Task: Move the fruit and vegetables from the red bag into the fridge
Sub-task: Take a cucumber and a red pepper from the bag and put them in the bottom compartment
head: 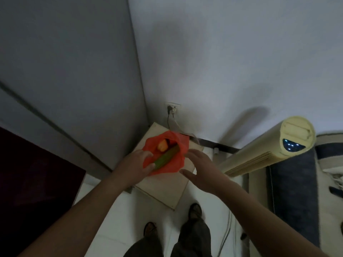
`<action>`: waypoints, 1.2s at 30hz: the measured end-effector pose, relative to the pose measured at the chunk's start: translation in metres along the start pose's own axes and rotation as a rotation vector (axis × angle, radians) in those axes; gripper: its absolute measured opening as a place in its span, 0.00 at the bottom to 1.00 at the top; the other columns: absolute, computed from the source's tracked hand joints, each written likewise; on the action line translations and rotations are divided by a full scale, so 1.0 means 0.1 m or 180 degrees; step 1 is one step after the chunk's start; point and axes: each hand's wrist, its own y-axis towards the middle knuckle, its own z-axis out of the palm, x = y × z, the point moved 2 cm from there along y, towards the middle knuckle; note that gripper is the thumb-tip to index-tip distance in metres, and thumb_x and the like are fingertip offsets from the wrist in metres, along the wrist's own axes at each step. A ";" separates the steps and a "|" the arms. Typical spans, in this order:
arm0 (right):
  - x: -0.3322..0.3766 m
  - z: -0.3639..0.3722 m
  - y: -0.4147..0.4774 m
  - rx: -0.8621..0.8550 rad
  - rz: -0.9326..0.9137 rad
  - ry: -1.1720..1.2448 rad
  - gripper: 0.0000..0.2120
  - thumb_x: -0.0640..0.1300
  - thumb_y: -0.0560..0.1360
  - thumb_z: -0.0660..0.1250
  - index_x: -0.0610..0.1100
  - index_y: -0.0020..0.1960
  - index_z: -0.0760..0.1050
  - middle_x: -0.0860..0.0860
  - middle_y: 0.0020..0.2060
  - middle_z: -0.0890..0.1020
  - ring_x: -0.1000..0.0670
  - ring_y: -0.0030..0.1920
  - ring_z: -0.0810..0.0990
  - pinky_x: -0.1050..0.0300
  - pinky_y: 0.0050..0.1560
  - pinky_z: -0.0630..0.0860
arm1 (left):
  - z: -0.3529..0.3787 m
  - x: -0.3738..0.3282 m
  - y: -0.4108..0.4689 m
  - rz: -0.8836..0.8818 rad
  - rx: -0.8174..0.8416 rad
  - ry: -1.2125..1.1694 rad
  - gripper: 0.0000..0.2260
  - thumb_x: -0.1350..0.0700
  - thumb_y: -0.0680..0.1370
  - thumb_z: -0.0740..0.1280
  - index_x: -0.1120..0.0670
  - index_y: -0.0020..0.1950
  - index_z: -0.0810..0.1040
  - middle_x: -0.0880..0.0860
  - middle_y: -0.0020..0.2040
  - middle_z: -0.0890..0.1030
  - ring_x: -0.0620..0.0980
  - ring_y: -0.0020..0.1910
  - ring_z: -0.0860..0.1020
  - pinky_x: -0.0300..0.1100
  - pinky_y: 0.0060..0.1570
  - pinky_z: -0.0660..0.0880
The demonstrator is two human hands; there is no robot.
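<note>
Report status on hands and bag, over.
Left hand grips cucumber sticking out of red bag. Right hand open beside bag. Orange fruit inside. Nothing blocking.

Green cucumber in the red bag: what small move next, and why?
Probably draw the long green cucumber out of the red plastic bag: the left hand grips its near end, its far end lies inside beside an orange fruit, and the open right hand is beside the bag.

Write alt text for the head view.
A person's left grip holds a cucumber poking from a red bag on a small table; the right grip is open beside it. An orange fruit lies inside.
</note>
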 end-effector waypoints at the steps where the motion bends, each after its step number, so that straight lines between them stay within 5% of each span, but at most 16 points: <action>1: -0.07 0.04 0.18 0.0089 -0.0094 -0.0062 0.26 0.55 0.75 0.64 0.50 0.70 0.63 0.51 0.71 0.64 0.49 0.71 0.61 0.52 0.69 0.62 | 0.05 0.07 0.10 -0.0094 -0.0020 -0.0047 0.16 0.49 0.77 0.64 0.52 0.63 0.73 0.52 0.60 0.74 0.50 0.57 0.74 0.44 0.56 0.72; 6: -0.44 0.37 1.03 0.0617 -0.0455 -0.0467 0.28 0.61 0.74 0.57 0.52 0.71 0.60 0.49 0.73 0.59 0.44 0.73 0.56 0.40 0.69 0.61 | 0.47 0.58 0.43 -0.0745 0.0058 -0.0150 0.32 0.34 0.68 0.53 0.51 0.66 0.70 0.53 0.62 0.73 0.52 0.59 0.73 0.49 0.58 0.72; 12: -1.06 0.82 1.97 0.0885 -0.0797 -0.0878 0.29 0.64 0.76 0.52 0.55 0.73 0.52 0.52 0.76 0.50 0.44 0.75 0.45 0.34 0.71 0.51 | 1.00 1.04 0.81 -0.1161 0.0002 -0.0170 0.26 0.42 0.72 0.57 0.49 0.68 0.67 0.50 0.66 0.69 0.52 0.60 0.73 0.49 0.56 0.74; 18: -1.41 1.35 2.53 0.1180 -0.1024 -0.0976 0.37 0.69 0.68 0.38 0.57 0.74 0.50 0.53 0.76 0.47 0.45 0.75 0.41 0.34 0.71 0.46 | 1.41 1.19 1.41 -0.0896 -0.0183 -0.0522 0.25 0.47 0.74 0.60 0.50 0.71 0.65 0.49 0.69 0.68 0.50 0.65 0.69 0.40 0.60 0.68; 22: -1.50 1.60 2.84 0.1223 -0.1125 -0.1044 0.35 0.68 0.69 0.37 0.58 0.74 0.51 0.53 0.76 0.48 0.45 0.75 0.42 0.33 0.71 0.47 | 1.57 1.22 1.86 -0.0560 -0.0191 -0.0497 0.20 0.51 0.77 0.62 0.48 0.69 0.67 0.47 0.66 0.72 0.46 0.63 0.71 0.33 0.55 0.65; 26: -1.72 1.77 3.12 0.1387 -0.0946 -0.1235 0.32 0.67 0.74 0.38 0.57 0.75 0.49 0.55 0.76 0.46 0.47 0.75 0.42 0.35 0.70 0.43 | 1.73 1.34 2.18 -0.0309 -0.0062 -0.0266 0.24 0.50 0.77 0.63 0.48 0.72 0.63 0.48 0.70 0.69 0.47 0.67 0.68 0.39 0.62 0.68; 30: -1.90 1.84 3.40 0.1479 -0.0649 -0.1023 0.28 0.65 0.76 0.39 0.60 0.74 0.49 0.55 0.76 0.49 0.46 0.75 0.45 0.37 0.71 0.46 | 1.83 1.59 2.37 -0.0326 -0.0085 -0.0039 0.33 0.40 0.74 0.56 0.46 0.76 0.50 0.49 0.76 0.56 0.49 0.74 0.58 0.45 0.69 0.64; 36: -2.05 1.98 3.62 0.1364 -0.0559 -0.0082 0.38 0.71 0.70 0.34 0.57 0.71 0.63 0.48 0.69 0.68 0.47 0.70 0.66 0.43 0.68 0.64 | 1.95 1.88 2.41 -0.0591 0.0166 0.0135 0.45 0.23 0.64 0.38 0.45 0.76 0.45 0.50 0.78 0.49 0.50 0.76 0.50 0.44 0.72 0.50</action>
